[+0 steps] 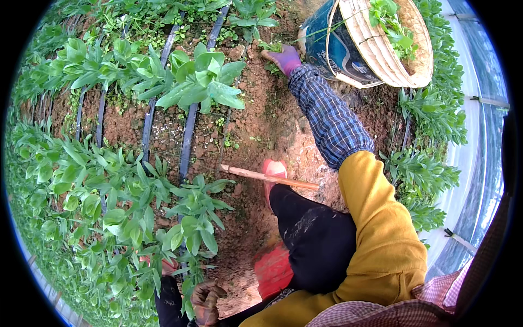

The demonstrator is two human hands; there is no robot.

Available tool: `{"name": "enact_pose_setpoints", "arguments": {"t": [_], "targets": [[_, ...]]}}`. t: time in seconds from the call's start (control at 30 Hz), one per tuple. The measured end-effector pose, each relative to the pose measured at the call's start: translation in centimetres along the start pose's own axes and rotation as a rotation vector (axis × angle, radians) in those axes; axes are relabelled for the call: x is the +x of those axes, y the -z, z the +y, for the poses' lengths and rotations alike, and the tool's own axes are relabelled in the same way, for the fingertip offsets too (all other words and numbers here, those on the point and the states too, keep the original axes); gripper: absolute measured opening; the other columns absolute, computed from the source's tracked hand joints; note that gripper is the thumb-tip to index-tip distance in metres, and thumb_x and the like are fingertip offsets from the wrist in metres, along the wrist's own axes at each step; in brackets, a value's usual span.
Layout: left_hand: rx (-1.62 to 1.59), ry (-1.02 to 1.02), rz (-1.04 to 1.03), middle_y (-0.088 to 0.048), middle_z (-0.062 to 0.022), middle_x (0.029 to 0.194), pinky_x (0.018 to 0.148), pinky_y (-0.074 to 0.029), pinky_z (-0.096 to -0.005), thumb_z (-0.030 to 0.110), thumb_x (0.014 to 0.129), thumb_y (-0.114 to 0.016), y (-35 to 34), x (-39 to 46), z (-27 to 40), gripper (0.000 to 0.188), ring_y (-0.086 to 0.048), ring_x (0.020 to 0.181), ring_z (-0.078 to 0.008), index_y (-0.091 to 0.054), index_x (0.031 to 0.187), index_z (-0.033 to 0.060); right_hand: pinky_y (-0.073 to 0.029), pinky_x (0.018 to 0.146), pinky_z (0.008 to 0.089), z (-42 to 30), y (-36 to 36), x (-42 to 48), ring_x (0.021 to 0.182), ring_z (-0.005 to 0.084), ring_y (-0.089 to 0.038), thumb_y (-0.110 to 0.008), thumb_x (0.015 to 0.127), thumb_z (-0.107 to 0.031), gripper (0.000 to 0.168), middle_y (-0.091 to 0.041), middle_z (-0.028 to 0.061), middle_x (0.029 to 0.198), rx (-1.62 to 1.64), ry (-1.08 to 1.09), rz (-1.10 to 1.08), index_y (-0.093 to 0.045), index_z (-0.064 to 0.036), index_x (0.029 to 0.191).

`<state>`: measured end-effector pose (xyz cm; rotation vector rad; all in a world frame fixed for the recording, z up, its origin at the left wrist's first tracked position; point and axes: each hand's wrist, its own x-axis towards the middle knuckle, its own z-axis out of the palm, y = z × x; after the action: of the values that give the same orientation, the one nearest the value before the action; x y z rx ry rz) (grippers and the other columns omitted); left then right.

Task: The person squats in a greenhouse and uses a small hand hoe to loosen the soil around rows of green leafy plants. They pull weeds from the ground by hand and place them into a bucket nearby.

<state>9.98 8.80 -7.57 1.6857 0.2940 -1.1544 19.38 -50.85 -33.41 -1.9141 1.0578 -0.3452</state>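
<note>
My right hand (286, 58), in a purple and pink glove, reaches to the soil beside the bucket, its fingers at a small tuft of green weeds (273, 48); whether they grip it is not plain. My left hand (207, 300), in a soiled brownish glove, is low in the view near leafy crop plants (192, 229), its fingers curled; I cannot tell whether something is in it. A blue plastic bucket (333, 49) with a pale, dirty rim lies tilted at the top right, with pulled green plants (394, 32) in it.
A wooden stake (269, 178) crosses above my red boot (273, 169). Black drip irrigation tapes (188, 139) run through the planted bed at left. More crop plants (429, 173) and plastic sheeting (470, 163) line the right side. A soil path (261, 135) lies between the beds.
</note>
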Motion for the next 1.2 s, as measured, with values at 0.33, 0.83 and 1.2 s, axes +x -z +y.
{"name": "enact_pose_setpoints", "arguments": {"t": [0.33, 0.83, 1.2], "targets": [[0.002, 0.012, -0.001, -0.054, -0.0076, 0.071, 0.068, -0.042, -0.0289, 0.015, 0.083, -0.051, 0.5, -0.2, -0.3, 0.025, -0.051, 0.068, -0.0156, -0.049, 0.1, -0.0031, -0.038, 0.085, 0.0285, -2.2, 0.1, -0.7, 0.097, 0.0207, -0.051, -0.058, 0.077, -0.032, 0.042, -0.053, 0.0148, 0.108, 0.348, -0.014, -0.042, -0.057, 0.003, 0.1], [-0.022, 0.035, -0.02, -0.055, -0.0078, 0.072, 0.068, -0.043, -0.0288, 0.015, 0.083, -0.051, 0.8, -0.3, 0.2, 0.022, -0.051, 0.069, -0.0159, -0.05, 0.097, -0.0021, -0.042, 0.084, 0.0331, -12.5, -7.2, 4.7, 0.098, 0.0302, -0.052, -0.068, 0.064, -0.043, 0.065, -0.052, 0.021, 0.107, -0.192, -0.036, -0.096, -0.052, 0.005, 0.105], [0.009, -0.042, -0.009, -0.055, -0.0081, 0.074, 0.069, -0.043, -0.0298, 0.018, 0.084, -0.051, 1.1, -1.0, -0.7, 0.026, -0.052, 0.071, -0.0162, -0.049, 0.103, -0.0005, -0.041, 0.086, 0.0259, -8.2, -1.3, -3.3, 0.092, 0.0123, -0.055, -0.039, 0.088, -0.019, 0.027, -0.06, 0.0044, 0.1, -0.16, 0.334, -0.319, -0.056, -0.009, 0.106]]}}
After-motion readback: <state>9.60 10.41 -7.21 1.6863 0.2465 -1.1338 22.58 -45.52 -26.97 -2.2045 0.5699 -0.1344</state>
